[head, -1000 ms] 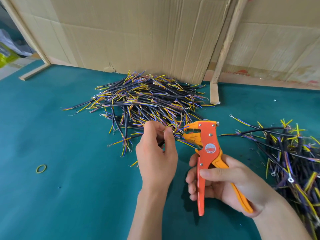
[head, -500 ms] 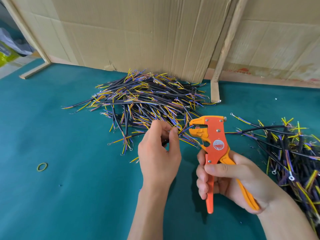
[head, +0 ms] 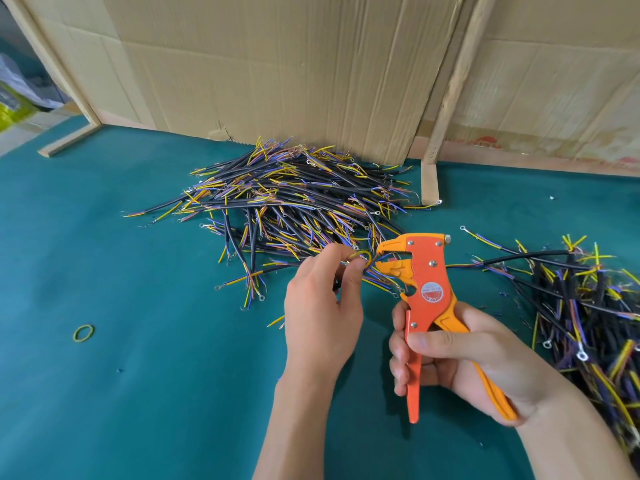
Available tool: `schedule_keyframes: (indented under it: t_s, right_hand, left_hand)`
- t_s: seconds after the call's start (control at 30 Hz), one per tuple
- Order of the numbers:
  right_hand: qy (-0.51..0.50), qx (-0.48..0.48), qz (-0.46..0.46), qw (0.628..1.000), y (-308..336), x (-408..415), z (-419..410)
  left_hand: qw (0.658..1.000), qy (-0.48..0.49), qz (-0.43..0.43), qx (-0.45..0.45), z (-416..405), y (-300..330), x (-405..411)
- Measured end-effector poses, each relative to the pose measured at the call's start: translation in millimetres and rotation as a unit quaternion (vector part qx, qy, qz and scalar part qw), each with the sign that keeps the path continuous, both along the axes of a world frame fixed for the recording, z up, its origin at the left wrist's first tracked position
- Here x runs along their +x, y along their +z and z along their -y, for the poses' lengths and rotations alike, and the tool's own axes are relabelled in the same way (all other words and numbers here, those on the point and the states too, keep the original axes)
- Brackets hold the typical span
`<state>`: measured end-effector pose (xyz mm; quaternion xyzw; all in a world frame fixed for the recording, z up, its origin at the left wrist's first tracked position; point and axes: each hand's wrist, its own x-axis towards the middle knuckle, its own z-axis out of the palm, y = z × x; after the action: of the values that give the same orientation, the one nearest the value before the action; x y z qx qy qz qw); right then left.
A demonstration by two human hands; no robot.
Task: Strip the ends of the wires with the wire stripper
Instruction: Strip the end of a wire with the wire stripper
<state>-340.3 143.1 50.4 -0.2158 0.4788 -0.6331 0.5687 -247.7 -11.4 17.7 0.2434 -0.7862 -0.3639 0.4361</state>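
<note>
The wire you pinch in your left hand has its yellow end looped just beside the open mouth of the orange wire stripper. Your right hand grips the stripper's handles above the green table. One wire pile lies behind, another heap to your right.

- Two bare forearms come into view from the bottom edge; no sleeve shows on either.
- The left hand wears no glove, ring or watch.
- The right hand is likewise bare, wrist uncovered.
- Fingernails are short and unpainted.
</note>
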Motion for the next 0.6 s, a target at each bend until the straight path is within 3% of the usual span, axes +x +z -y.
schedule_keyframes:
  t_s: [0.4, 0.6]
  right_hand:
    - [0.0, -0.001, 0.004, 1.0, -0.8, -0.1, -0.7]
    - [-0.007, 0.002, 0.006, 1.0, -2.1, -0.4, -0.8]
  left_hand:
    - [0.985, -0.029, -0.031, 0.169, 2.2, 5.0, 2.1]
    - [0.976, -0.051, -0.045, 0.207, 3.2, 4.8, 2.6]
